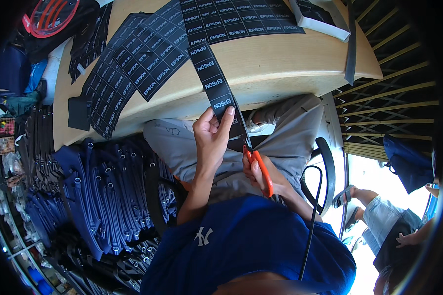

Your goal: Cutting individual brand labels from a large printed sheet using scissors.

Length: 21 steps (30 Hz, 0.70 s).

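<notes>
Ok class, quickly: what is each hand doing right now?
Left hand: closed, pinching a black printed strip between thumb and fingers.
Right hand: closed around the handles of orange-handled scissors.

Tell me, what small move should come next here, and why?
Probably a short snip: the right hand holds the orange-handled scissors at the lower part of the black strip, which the left hand pinches higher up.

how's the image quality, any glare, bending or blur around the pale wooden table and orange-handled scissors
Head view: glare washes out the white floor at right; the table has a curved front edge, probably partly fisheye distortion; the corners fall black; the scissors and long black printed strip look fairly sharp.
</notes>
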{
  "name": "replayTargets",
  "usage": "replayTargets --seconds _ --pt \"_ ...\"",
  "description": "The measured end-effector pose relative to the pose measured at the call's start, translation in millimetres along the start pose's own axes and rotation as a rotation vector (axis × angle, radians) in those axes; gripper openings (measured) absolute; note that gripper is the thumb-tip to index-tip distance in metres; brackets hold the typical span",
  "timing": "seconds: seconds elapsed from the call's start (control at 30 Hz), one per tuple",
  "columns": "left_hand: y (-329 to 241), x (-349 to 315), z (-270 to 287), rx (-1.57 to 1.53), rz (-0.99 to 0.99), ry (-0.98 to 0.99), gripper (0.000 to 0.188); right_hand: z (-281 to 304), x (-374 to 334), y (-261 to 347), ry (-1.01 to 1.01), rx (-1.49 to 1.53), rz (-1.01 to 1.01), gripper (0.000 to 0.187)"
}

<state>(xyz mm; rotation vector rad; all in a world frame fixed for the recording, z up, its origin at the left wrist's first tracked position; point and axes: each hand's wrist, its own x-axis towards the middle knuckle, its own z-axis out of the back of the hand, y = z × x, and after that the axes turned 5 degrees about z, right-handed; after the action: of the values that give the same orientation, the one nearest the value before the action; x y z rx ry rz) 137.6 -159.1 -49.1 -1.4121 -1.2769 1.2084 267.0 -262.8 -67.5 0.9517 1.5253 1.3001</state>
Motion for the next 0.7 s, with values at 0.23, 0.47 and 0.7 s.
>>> replayTargets --seconds 0.23,0.47,0.7 --pt "1.0 -2.5 3.1 0.048 0.008 0.040 0.014 0.6 -0.7 -0.1 -0.026 -0.011 -0.034 0.044" --pt "-1.8 -3.4 1.4 0.035 0.027 0.053 0.016 -2.1 0.7 4.9 -0.067 -0.006 -0.034 0.042" --pt "3.7 -2.6 7.1 0.073 0.027 0.077 0.015 -4.2 1.8 6.3 -0.107 -0.041 -0.086 0.043"
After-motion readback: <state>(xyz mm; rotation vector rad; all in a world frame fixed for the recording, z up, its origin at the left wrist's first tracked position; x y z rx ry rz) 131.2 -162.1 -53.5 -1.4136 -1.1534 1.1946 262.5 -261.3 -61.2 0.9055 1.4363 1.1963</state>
